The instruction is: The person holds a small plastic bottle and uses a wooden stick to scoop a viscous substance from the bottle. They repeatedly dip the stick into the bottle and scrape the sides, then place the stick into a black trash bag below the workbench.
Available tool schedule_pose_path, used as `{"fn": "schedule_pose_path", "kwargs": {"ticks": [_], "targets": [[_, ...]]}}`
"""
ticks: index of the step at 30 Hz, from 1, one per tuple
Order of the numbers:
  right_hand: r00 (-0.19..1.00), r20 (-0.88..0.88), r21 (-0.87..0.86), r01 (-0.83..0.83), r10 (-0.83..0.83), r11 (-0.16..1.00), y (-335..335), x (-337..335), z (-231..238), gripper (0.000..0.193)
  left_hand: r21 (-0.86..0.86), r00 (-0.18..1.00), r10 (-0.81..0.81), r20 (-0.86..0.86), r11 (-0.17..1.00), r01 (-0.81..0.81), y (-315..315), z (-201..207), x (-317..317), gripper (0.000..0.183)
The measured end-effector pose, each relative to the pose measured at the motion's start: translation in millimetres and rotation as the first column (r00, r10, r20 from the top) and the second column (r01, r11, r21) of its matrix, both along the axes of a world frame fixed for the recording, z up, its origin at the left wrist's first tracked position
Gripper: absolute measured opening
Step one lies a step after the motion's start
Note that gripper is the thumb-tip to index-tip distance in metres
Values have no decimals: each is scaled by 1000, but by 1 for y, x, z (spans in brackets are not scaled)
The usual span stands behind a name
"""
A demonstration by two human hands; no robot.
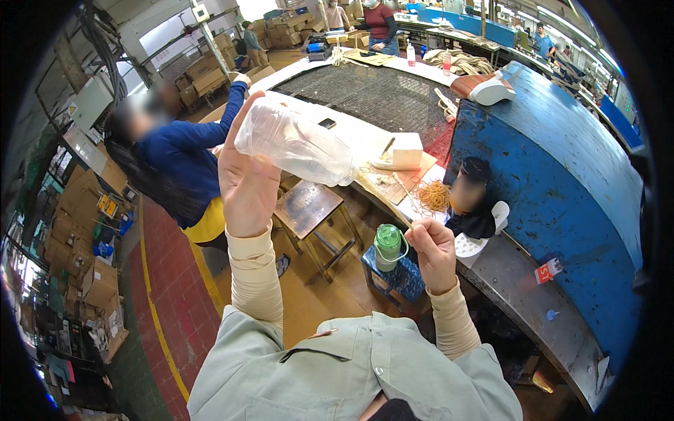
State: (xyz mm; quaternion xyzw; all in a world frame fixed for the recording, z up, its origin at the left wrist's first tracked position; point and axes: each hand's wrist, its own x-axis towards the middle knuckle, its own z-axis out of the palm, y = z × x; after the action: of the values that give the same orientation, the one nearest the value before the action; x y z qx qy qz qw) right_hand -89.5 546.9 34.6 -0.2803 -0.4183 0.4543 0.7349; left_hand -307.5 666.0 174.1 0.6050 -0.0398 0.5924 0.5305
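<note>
Raised in front of me, my left hand (246,182) grips a clear plastic bottle (295,140) between thumb and fingers. The bottle lies tilted, its far end slanting down to the right. My right hand (434,254) is lower and to the right, with thumb and fingertips pinched together. Whatever is in that pinch, if anything, is too small to make out. Just left of the right hand, a green lidded jug (387,247) with a loop handle stands on a blue stool (400,284). Tangled orange bands (433,196) lie on the table beyond the right hand.
A wooden stool (309,208) stands below the left hand. Ahead, a curved white table (361,137) borders dark mesh and carries a white box (407,149). At right rises a blue machine housing (547,168) above a metal ledge (526,281). A co-worker in blue (179,158) leans in at left.
</note>
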Motion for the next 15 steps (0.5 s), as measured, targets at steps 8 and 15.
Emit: {"fn": "schedule_pose_path", "kwargs": {"ticks": [8, 15], "targets": [[993, -98, 13, 61, -60, 998, 1, 6, -12, 17, 66, 996, 80, 28, 994, -81, 4, 6, -2, 81], [973, -227, -35, 37, -44, 999, 0, 6, -23, 21, 122, 990, 130, 52, 983, -136, -1, 9, 17, 81]]}}
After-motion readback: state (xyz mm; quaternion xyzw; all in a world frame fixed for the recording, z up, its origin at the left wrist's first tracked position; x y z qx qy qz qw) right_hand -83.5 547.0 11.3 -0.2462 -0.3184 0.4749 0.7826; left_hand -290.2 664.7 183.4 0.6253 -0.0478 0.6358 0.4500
